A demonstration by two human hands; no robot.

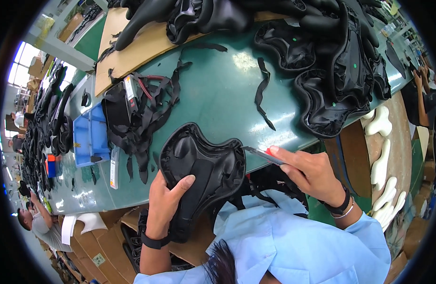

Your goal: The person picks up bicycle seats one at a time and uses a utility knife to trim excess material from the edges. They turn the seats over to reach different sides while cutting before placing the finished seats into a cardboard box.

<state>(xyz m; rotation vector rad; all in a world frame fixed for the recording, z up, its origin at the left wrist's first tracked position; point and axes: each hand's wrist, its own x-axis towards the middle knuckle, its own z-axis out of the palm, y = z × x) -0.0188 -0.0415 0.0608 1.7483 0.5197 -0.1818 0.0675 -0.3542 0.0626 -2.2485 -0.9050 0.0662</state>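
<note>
Left hand (164, 201) grips a black, waisted, saddle-shaped moulded shell (211, 173) at the near edge of the glossy green surface (222, 99)
The one held shell looks light and springy, its smooth skin possibly slippery; its narrow stem and side rim seem the best hold. The right hand (315, 173) closes round one slim grey cutter with a red part (265, 155), tip at the rim, contact unclear. One blue plastic bin (91, 135) stands at left, one crinkled black strip (259, 97) lies alone, and the heaped black shells (286, 47) at right overlap too much to count
</note>
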